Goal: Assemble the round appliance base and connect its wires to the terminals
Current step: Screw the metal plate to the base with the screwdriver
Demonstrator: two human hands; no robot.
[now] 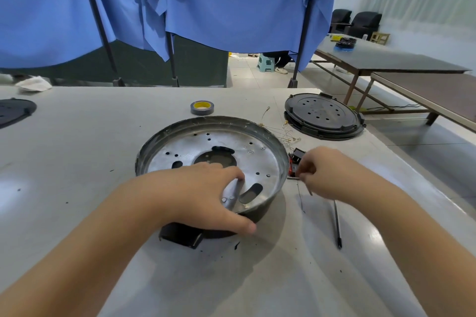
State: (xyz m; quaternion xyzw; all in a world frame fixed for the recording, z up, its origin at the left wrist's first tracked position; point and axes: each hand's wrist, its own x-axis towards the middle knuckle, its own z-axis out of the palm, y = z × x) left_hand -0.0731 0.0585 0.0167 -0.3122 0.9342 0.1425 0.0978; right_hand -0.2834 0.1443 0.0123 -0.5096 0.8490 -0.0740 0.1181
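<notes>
The round metal appliance base [257, 151] lies open side up in the middle of the table, a silver perforated plate inside a dark rim. My left hand [206, 195] grips its near rim, fingers inside the dish and thumb on the outer wall. Just right of the base sits a small black and red terminal block [296, 159]. My right hand [322, 172] pinches something small and thin at that block; what it holds is partly hidden. Thin wires with ring ends [286, 133] lie tangled behind the block.
A black round cover [323, 115] lies at the back right. A roll of grey tape [202, 107] stands behind the base. A dark screwdriver [337, 224] lies on the table to the right. Another black disc [13, 111] sits at the far left.
</notes>
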